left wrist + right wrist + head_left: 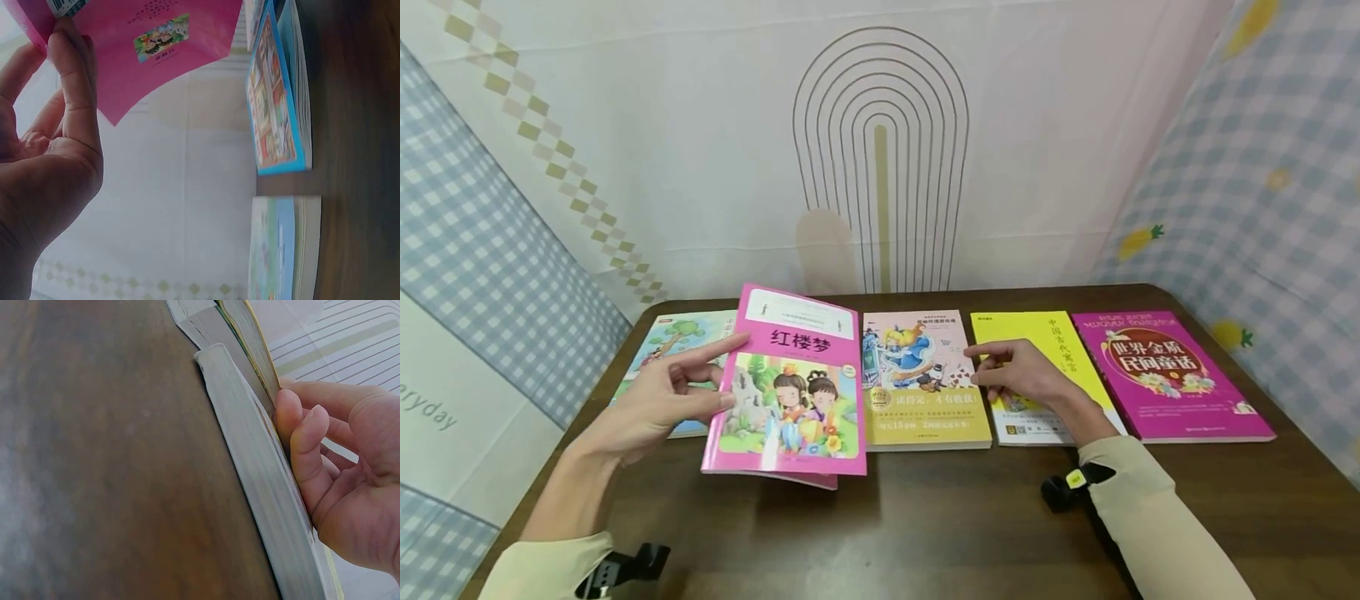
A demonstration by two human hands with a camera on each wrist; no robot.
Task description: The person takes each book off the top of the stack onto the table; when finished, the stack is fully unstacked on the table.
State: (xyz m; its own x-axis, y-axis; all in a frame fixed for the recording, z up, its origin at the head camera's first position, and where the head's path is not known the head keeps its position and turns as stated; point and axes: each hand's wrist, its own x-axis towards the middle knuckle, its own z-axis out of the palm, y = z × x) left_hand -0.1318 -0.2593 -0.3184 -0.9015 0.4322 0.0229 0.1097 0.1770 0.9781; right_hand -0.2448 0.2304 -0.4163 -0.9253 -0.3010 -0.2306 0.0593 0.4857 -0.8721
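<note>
My left hand (658,400) pinches a pink book (790,383) by its left edge, thumb and index finger on it. The book is raised and tilted above the table, and its covers hang slightly apart at the bottom. Its pink cover with a barcode arches over the left wrist view. My right hand (1018,371) reaches across a yellow book (1018,333). Its thumb and index finger pinch the right edge of a pink-and-gold book (917,417) with a blonde girl on the cover. In the right wrist view, the fingertips (289,409) meet that book's edge.
A pale blue-green book (681,333) lies at the far left, partly covered by the left hand. A blue-edged book (272,106) stands out in the left wrist view. At the right lies a magenta book (1157,375). The brown table (880,533) backs onto a patterned cloth (722,125).
</note>
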